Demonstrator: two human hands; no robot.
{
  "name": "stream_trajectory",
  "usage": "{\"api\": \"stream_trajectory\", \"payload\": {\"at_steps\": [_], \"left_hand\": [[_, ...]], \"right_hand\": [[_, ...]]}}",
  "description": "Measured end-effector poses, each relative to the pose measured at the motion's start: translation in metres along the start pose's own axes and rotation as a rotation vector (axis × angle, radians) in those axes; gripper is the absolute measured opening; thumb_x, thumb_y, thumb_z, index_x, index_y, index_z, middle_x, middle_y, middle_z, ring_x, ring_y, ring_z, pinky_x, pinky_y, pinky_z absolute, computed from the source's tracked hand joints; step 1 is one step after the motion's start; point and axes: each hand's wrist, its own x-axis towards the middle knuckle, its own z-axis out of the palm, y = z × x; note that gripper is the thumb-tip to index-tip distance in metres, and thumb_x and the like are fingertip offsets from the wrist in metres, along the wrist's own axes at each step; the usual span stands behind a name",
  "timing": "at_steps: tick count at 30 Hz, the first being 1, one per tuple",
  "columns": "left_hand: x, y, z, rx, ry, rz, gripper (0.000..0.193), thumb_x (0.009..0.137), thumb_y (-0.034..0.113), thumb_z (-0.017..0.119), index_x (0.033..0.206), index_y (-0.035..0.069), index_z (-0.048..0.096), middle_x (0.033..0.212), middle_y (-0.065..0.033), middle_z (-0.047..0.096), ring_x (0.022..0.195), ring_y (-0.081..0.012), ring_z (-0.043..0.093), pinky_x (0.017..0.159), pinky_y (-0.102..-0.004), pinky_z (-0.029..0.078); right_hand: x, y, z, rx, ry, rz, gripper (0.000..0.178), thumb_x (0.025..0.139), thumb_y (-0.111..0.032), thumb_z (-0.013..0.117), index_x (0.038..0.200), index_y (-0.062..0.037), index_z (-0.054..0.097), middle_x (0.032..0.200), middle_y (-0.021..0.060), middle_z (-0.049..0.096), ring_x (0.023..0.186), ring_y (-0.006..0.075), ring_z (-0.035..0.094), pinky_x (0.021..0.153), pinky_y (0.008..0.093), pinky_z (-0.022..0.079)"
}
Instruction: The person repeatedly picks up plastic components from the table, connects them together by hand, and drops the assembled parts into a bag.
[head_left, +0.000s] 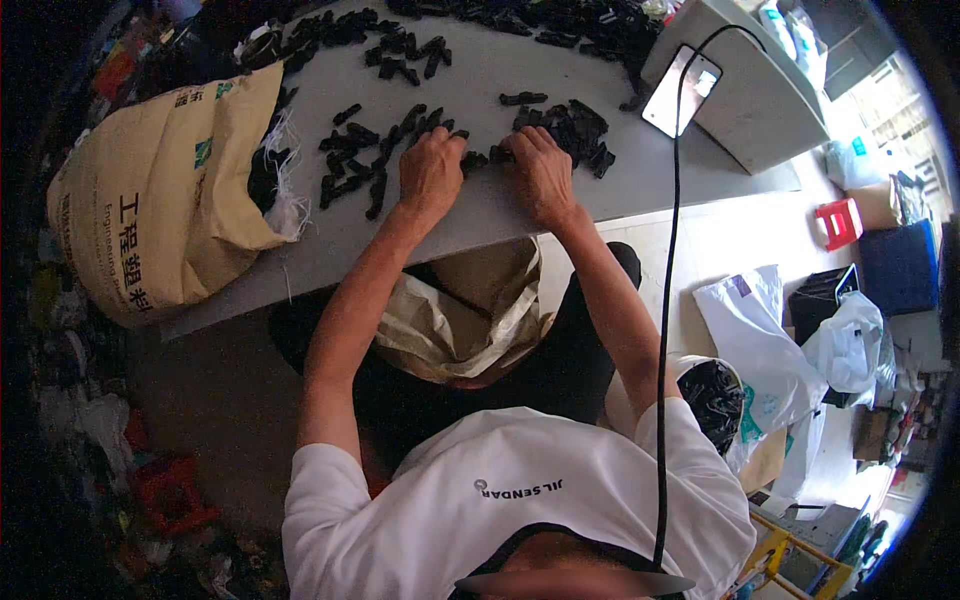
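Head view: the person sits at a grey worktop (520, 215) with both hands laid knuckles-up among small black plastic pieces (360, 160). The left hand (432, 172) rests at the right edge of a loose scatter of those pieces, its fingers curled down onto them; whether its grip is clamped on any piece cannot be told, since the fingertips are hidden. The right hand (540, 172) sits just beside it, fingers bent over the near side of a denser black heap (578, 130), and its grip is likewise hidden from above. A tan sack (160, 190) lies open on the worktop's left end, more black pieces at its mouth. An open bag (460, 310) hangs below the worktop edge between the person's knees. A phone (680, 90) leans on a pale box at the right.

The step in hand looks like sorting the pieces. The next move seems to call for a firm pinch on one piece before lifting.
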Motion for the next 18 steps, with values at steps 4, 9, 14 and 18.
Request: {"api": "stream_trajectory", "payload": {"at_steps": [4, 9, 14, 18], "left_hand": [[0.003, 0.002, -0.005, -0.125, 0.032, -0.056, 0.006, 0.081, 0.008, 0.062, 0.084, 0.003, 0.061, 0.079, -0.0117, 0.052, 0.076, -0.0310, 0.056, 0.062, -0.0435, 0.046], [0.001, 0.003, -0.015, -0.147, -0.018, -0.020, 0.017, 0.077, 0.006, 0.067, 0.093, 0.003, 0.062, 0.086, -0.0138, 0.053, 0.081, -0.0323, 0.054, 0.065, -0.0436, 0.046], [-0.004, 0.016, -0.010, 0.020, -0.060, 0.041, 0.027, 0.073, 0.005, 0.070, 0.098, 0.001, 0.062, 0.090, -0.0135, 0.052, 0.091, -0.0318, 0.052, 0.070, -0.0438, 0.047], [-0.007, 0.013, 0.007, 0.018, -0.038, 0.039, 0.021, 0.074, 0.003, 0.065, 0.095, 0.001, 0.061, 0.090, -0.0137, 0.051, 0.087, -0.0315, 0.052, 0.068, -0.0443, 0.047]], "right_hand": [[0.000, 0.000, -0.002, 0.055, -0.004, 0.076, 0.027, 0.071, -0.008, 0.062, 0.097, -0.0058, 0.055, 0.086, 0.0117, 0.056, 0.087, 0.0337, 0.054, 0.069, 0.0425, 0.045], [0.002, -0.003, -0.009, 0.379, 0.185, 0.198, 0.018, 0.077, -0.006, 0.063, 0.091, -0.0033, 0.052, 0.085, 0.0163, 0.060, 0.079, 0.0369, 0.058, 0.063, 0.0395, 0.046], [-0.006, -0.015, -0.022, 0.676, 0.100, 0.377, 0.016, 0.076, -0.003, 0.065, 0.090, -0.0002, 0.057, 0.080, 0.0133, 0.060, 0.071, 0.0257, 0.059, 0.062, 0.0338, 0.046], [-0.024, -0.019, -0.019, 0.763, 0.038, 0.465, 0.016, 0.076, -0.005, 0.066, 0.089, 0.0013, 0.059, 0.078, 0.0103, 0.059, 0.068, 0.0160, 0.057, 0.062, 0.0301, 0.046]]}}
